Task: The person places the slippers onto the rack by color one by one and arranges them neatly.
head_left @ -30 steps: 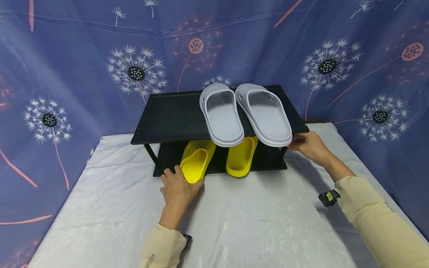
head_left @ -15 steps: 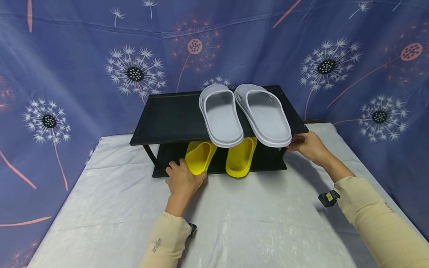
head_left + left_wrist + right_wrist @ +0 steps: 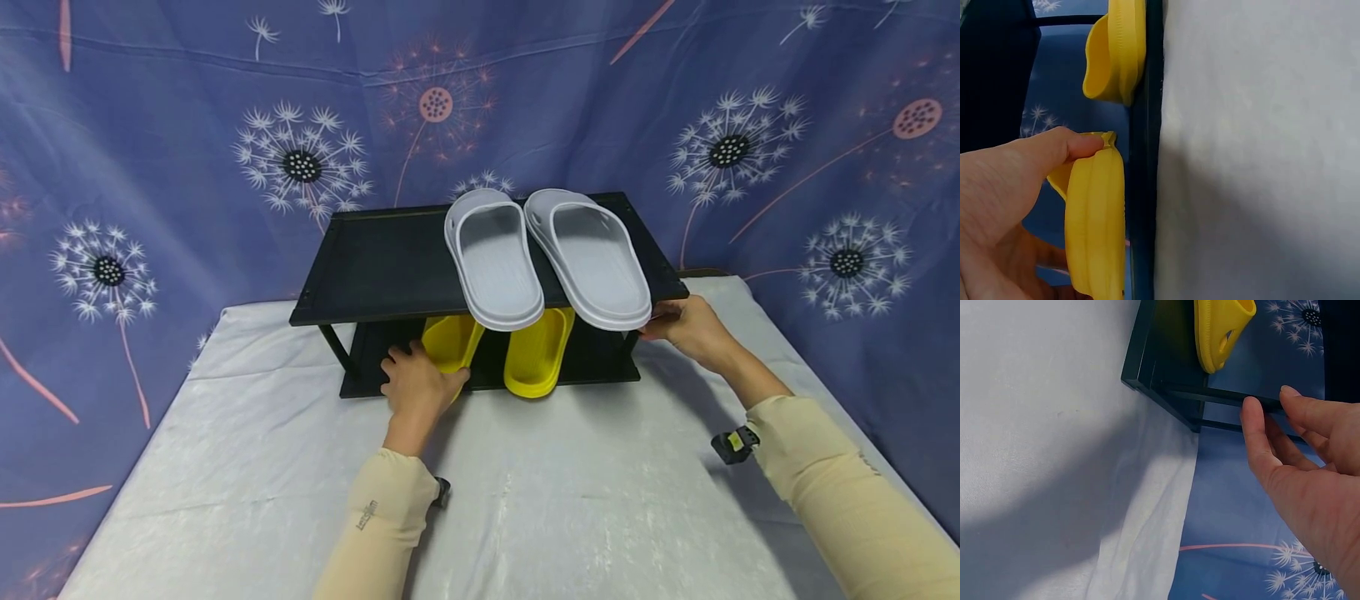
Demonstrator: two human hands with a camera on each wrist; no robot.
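My left hand (image 3: 420,379) holds a yellow slipper (image 3: 452,342) by its heel end, on the left part of the lower shelf of a black shoe rack (image 3: 375,262). In the left wrist view, the thumb lies on one side of that slipper (image 3: 1094,225) and fingers on the other. A second yellow slipper (image 3: 536,358) sits to its right on the same shelf, its front hidden under the top board. At the rack's right end, my right hand (image 3: 693,333) grips a side post; the right wrist view has thumb and fingers around the thin post (image 3: 1222,395).
Two light grey slippers, a left one (image 3: 498,275) and a right one (image 3: 600,267), stand on the top shelf, heels over its front edge. A white cloth (image 3: 570,492) covers the table. Behind hangs a blue curtain (image 3: 540,92) with dandelion prints.
My left hand has moved forward and slightly right, pushing the yellow slipper deeper onto the lower shelf. The right hand has stayed at the rack's right post.
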